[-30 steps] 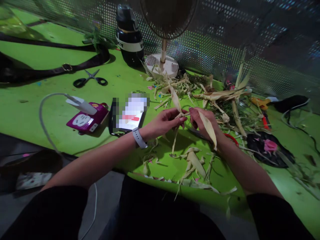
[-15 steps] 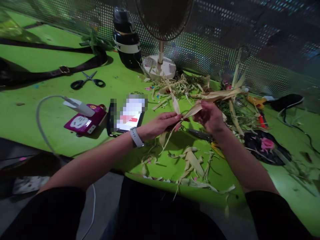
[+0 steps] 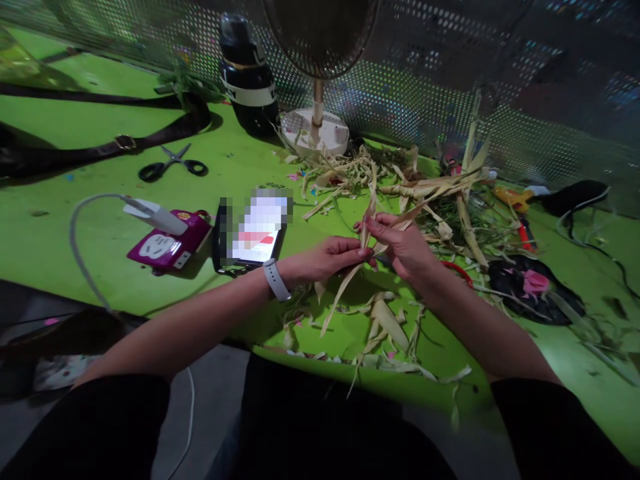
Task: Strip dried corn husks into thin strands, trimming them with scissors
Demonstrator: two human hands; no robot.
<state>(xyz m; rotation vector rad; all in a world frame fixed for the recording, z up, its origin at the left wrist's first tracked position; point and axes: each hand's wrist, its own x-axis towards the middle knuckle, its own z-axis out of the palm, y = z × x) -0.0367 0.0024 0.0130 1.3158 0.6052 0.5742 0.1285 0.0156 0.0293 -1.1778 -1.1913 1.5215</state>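
Observation:
My left hand (image 3: 330, 259) pinches a crossing of dry, pale strips that look like corn husk (image 3: 342, 293), thumb and fingers pressed together. One strip hangs down past its fingertips, and another stands up between the two hands. Close beside it, my right hand (image 3: 406, 248) grips the upright strip (image 3: 370, 190) between thumb and fingers, touching near the left fingertips. A further strip sticks out to the upper right behind the right hand. Below both hands, more husk scraps (image 3: 387, 323) lie on the green table (image 3: 200, 293). The fingers hide the crossing itself.
At left are a phone (image 3: 260, 230), a purple power socket (image 3: 170, 243) with a charger, and scissors (image 3: 173, 162). A dark bottle (image 3: 250, 87) and fan (image 3: 319, 127) stand behind. A husk pile (image 3: 345, 173) lies beyond the hands; a pink flower (image 3: 535, 285) rests on black material at right.
My right hand has moved left and slightly down, closer to my left hand. The strip it held out to the right is replaced in its fingers by an upright one. My left hand stays nearly in place.

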